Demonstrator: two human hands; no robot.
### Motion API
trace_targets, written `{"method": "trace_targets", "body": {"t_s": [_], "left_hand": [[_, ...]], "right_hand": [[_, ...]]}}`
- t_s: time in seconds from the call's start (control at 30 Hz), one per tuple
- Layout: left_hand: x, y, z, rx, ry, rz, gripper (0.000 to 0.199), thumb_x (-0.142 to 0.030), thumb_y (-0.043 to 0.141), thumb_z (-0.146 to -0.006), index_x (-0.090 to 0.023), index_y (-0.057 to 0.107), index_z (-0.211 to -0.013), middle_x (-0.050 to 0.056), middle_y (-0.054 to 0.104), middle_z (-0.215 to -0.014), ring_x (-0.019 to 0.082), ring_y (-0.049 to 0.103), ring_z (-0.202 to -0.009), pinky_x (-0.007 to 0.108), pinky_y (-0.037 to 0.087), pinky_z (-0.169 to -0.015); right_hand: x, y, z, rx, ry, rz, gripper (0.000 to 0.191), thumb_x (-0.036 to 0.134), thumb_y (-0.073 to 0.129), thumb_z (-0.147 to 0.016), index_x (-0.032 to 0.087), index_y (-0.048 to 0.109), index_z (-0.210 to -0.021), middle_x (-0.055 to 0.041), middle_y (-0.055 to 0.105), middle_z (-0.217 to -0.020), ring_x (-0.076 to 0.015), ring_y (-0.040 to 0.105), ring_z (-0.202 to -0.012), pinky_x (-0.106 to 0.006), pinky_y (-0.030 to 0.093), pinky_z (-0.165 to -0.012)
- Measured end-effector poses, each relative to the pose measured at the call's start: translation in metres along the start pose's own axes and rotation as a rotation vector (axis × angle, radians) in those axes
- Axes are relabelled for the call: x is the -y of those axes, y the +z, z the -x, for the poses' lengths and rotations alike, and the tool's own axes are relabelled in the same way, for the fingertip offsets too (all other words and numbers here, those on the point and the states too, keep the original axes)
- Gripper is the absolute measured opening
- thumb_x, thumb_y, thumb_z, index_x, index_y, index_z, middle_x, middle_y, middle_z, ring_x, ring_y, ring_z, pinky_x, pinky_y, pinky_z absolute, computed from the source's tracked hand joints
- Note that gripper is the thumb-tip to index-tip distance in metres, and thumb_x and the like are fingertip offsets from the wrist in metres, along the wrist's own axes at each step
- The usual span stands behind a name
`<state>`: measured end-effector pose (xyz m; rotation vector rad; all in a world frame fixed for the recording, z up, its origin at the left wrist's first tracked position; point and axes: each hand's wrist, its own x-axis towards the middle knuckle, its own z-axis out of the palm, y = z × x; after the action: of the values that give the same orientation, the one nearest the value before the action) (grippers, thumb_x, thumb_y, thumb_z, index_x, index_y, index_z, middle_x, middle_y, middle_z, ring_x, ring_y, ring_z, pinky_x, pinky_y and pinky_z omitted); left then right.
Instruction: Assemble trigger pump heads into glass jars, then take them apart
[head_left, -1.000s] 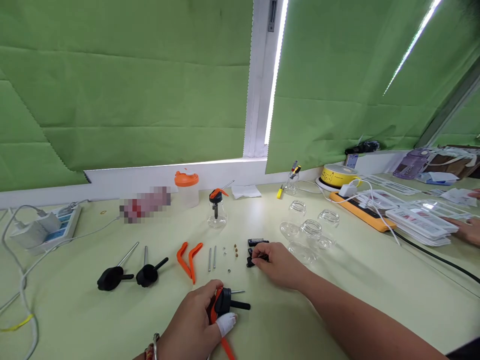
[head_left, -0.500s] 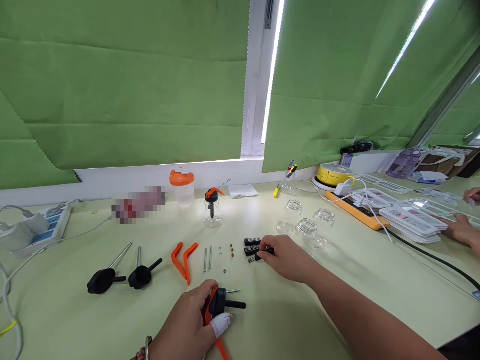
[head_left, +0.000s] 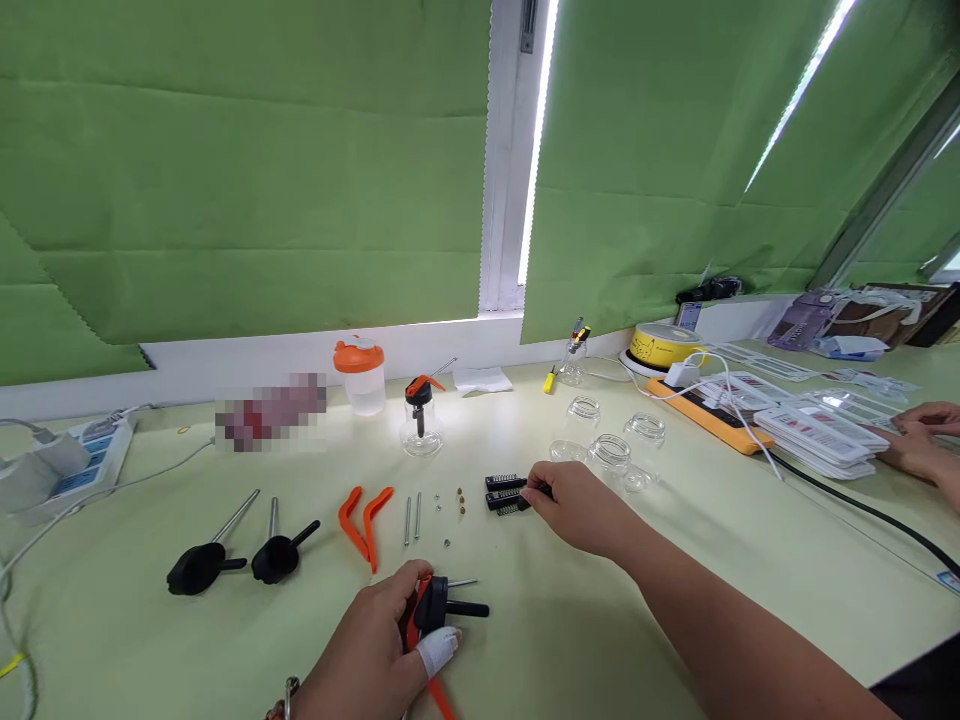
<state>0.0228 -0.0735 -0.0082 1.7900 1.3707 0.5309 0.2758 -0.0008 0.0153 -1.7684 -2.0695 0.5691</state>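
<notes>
My left hand (head_left: 386, 645), its thumb wrapped in white tape, is closed around a black pump head (head_left: 433, 605) with an orange lever (head_left: 439, 695). A thin metal rod and a black stem stick out of it to the right. My right hand (head_left: 568, 503) pinches a small black piece at the right end of the black spring-fitted parts (head_left: 504, 482). The fingers cover much of that piece; a coil spring (head_left: 510, 508) shows beside them. Left of these lie small brass bits (head_left: 462, 498), nuts (head_left: 447, 543), two metal pins (head_left: 418, 516) and two orange levers (head_left: 373, 525).
Two black pump heads (head_left: 277, 556) lie on the left. An assembled glass jar (head_left: 421, 430) and an orange-lidded cup (head_left: 366, 385) stand at the back. Glass jars (head_left: 611, 452) stand beyond my right hand. A power strip (head_left: 709, 417) and another person's hands (head_left: 919, 445) are at right.
My right hand has shifted slightly, bringing the pinched black piece and its spring up closer against the black parts. My left hand keeps its hold. The other person's hands have moved together.
</notes>
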Motion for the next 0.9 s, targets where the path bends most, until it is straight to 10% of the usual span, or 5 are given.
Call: {"method": "trace_targets", "body": {"t_s": [0.43, 0.9], "left_hand": [[-0.002, 0.0, 0.0, 0.019, 0.004, 0.023, 0.028, -0.035, 0.058, -0.076, -0.022, 0.055, -0.101, 0.001, 0.064, -0.086, 0.019, 0.058, -0.078, 0.027, 0.046, -0.072], [-0.001, -0.002, 0.002, -0.019, -0.005, 0.016, 0.038, -0.038, 0.059, -0.072, -0.02, 0.056, -0.106, 0.003, 0.064, -0.086, 0.02, 0.057, -0.077, 0.028, 0.045, -0.071]], "right_hand": [[0.0, 0.007, 0.003, 0.108, -0.025, -0.136, 0.01, 0.028, 0.064, -0.071, 0.021, 0.061, -0.078, -0.001, 0.063, -0.076, -0.0132, 0.052, -0.062, -0.023, 0.032, -0.051], [0.0, 0.025, -0.004, 0.099, -0.217, 0.217, 0.004, 0.023, 0.067, -0.069, 0.019, 0.068, -0.068, -0.0019, 0.062, -0.08, -0.0179, 0.056, -0.081, -0.025, 0.034, -0.06]]}}
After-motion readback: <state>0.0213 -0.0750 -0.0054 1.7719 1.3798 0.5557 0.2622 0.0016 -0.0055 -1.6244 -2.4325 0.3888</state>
